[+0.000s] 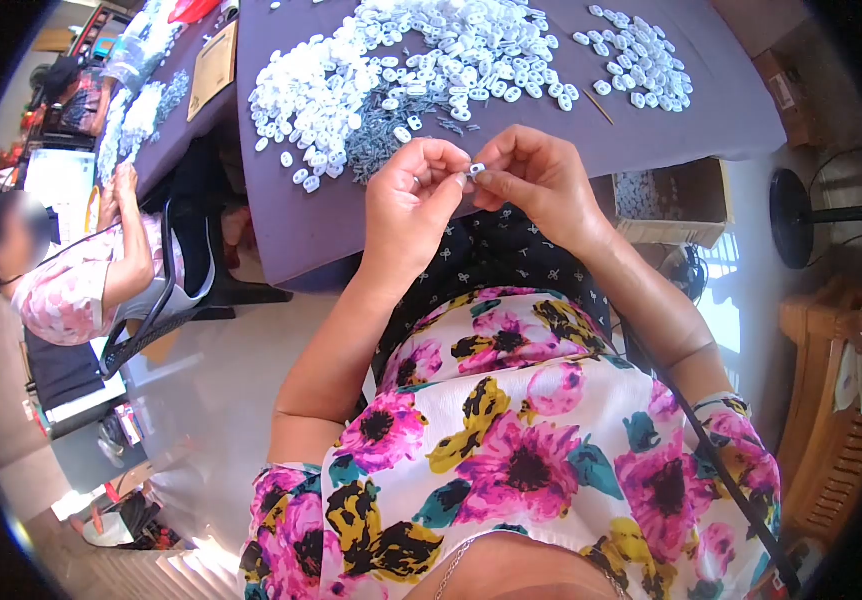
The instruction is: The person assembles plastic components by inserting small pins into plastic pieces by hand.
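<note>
Near the table's front edge, a small white oval plastic piece with an opening (477, 169) is pinched between the thumb and fingers of my right hand (541, 180). My left hand (413, 200) is closed in a pinch right against it, a ring on one finger. Whatever lies between the left fingertips is too small to make out. Just beyond my left hand lies a heap of tiny grey rod-like pieces (376, 140). Behind that spreads a large pile of similar white oval pieces (491, 45), many showing two holes.
A smaller group of white pieces (646, 65) and a thin brown stick (599, 107) lie on the purple-covered table (711, 110). Below its right side stands an open cardboard box (701, 195) of white pieces. Another person (81, 270) sits at a table on the left.
</note>
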`<action>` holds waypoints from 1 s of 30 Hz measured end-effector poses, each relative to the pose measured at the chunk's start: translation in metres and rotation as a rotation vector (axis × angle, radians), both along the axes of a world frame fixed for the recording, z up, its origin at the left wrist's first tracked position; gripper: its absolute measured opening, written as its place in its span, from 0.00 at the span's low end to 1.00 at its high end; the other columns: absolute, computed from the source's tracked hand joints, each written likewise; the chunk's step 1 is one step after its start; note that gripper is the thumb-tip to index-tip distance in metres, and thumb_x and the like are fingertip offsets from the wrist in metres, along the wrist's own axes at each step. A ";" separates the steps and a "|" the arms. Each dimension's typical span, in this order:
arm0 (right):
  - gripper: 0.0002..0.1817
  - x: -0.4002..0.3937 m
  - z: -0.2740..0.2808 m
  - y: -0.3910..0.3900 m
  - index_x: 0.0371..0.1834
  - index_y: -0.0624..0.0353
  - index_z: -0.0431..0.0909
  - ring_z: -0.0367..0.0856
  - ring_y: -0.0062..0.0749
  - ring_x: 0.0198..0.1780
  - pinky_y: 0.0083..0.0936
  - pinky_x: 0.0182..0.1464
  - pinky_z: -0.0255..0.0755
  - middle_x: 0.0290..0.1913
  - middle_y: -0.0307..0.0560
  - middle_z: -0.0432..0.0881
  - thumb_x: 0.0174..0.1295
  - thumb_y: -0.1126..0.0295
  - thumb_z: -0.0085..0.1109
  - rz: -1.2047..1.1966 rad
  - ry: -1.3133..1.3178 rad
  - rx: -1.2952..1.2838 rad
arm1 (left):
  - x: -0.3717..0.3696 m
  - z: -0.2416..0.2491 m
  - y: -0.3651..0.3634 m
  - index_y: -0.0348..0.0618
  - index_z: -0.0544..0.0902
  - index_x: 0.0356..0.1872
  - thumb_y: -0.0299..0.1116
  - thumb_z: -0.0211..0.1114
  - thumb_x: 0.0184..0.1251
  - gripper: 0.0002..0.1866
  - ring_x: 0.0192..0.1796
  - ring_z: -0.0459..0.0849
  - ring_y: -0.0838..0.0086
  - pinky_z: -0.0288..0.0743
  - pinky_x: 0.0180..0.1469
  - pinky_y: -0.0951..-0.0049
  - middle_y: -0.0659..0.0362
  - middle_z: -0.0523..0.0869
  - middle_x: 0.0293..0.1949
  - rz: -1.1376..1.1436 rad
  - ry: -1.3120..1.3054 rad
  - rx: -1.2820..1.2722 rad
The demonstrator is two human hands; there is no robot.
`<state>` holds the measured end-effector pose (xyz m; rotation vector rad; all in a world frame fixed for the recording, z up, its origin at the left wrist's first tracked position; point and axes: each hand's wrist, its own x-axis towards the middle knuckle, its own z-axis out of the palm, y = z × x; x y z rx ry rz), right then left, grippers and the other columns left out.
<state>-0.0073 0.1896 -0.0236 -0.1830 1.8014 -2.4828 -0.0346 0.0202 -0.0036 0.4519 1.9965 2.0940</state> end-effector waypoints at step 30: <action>0.05 -0.003 0.002 0.002 0.41 0.66 0.76 0.83 0.23 0.33 0.18 0.36 0.79 0.33 0.45 0.84 0.64 0.78 0.57 -0.011 -0.035 -0.017 | -0.005 -0.004 0.001 0.35 0.79 0.40 0.18 0.61 0.60 0.07 0.36 0.83 0.78 0.78 0.43 0.79 0.59 0.83 0.35 -0.014 -0.115 0.098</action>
